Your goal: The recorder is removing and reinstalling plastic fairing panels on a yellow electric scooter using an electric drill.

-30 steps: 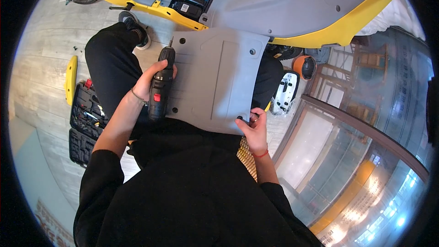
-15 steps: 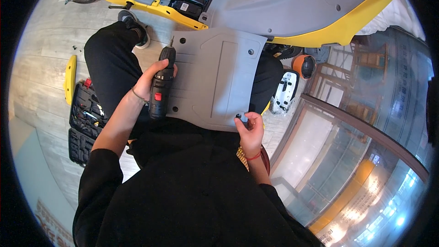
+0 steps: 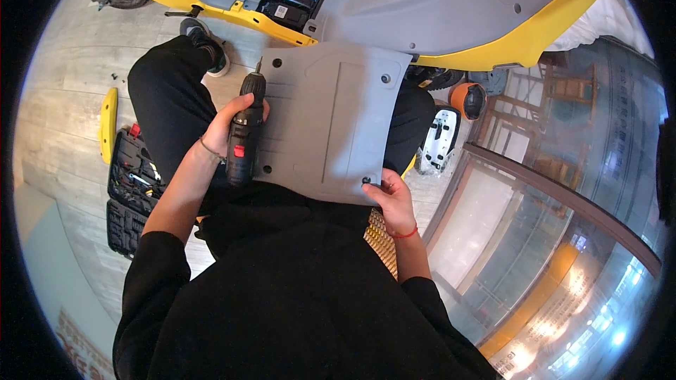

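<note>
A grey plastic panel [image 3: 310, 123] with dark holes near its corners lies across my lap. My left hand [image 3: 224, 121] is wrapped round a black cordless drill [image 3: 241, 158] with a red switch, held beside the panel's left edge. The drill's thin bit points away from me. At the panel's near right corner, my right hand [image 3: 396, 203] grips the edge, its thumb on top next to a dark corner hole [image 3: 366, 181]. The other fingers are partly hidden by the panel's edge. Whether a small fastener sits in that hole, I cannot tell.
A yellow and grey scooter body [image 3: 451, 10] with an open compartment [image 3: 292, 3] stands ahead. Left on the floor are an open tool case [image 3: 130, 190] and a yellow trim piece [image 3: 108, 123]. Rightward are an orange helmet [image 3: 466, 100], a white part [image 3: 440, 142] and a glass case [image 3: 521, 239].
My right hand has shifted from a pinch above the corner hole to a hold on the panel's edge, thumb beside the hole. The drill has moved slightly left in my left hand.
</note>
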`<state>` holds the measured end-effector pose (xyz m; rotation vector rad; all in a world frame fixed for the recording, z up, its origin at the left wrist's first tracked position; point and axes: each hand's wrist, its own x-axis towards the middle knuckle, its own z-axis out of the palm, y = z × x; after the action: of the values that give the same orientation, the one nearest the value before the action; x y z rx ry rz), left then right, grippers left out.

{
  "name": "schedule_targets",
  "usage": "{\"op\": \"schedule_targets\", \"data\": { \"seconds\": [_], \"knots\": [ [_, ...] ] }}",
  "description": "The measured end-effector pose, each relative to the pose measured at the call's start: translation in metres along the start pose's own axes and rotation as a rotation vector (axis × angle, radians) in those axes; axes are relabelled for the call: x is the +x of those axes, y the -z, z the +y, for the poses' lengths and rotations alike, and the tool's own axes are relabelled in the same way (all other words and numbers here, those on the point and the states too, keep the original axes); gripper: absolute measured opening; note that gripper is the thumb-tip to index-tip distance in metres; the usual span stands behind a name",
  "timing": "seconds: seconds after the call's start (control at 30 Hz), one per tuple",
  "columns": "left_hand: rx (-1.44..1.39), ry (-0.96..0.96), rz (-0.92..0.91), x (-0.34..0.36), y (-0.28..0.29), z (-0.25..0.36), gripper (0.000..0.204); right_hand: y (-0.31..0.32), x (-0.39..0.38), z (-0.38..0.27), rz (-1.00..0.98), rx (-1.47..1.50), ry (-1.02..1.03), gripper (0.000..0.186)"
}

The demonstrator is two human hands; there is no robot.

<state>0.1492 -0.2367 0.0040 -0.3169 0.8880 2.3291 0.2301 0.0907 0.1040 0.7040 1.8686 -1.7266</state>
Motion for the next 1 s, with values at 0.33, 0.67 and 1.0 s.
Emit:
{"op": "schedule_targets", "data": {
  "seconds": [0.33, 0.67, 1.0],
  "knots": [
    [-0.019, -0.063, 0.052, 0.001, -0.002, -0.001, 0.038, -0.018, -0.010, -0.016, 0.055, -0.024, 0.257, 0.036],
    [-0.036, -0.098, 0.045, -0.002, -0.003, 0.004, 0.039, -0.012, -0.008, -0.023, -0.057, -0.099, 0.188, 0.033],
    [-0.012, -0.024, 0.046, -0.005, -0.007, 0.013, 0.037, -0.012, 0.001, -0.022, 0.032, -0.032, 0.162, 0.031]
  ]
}}
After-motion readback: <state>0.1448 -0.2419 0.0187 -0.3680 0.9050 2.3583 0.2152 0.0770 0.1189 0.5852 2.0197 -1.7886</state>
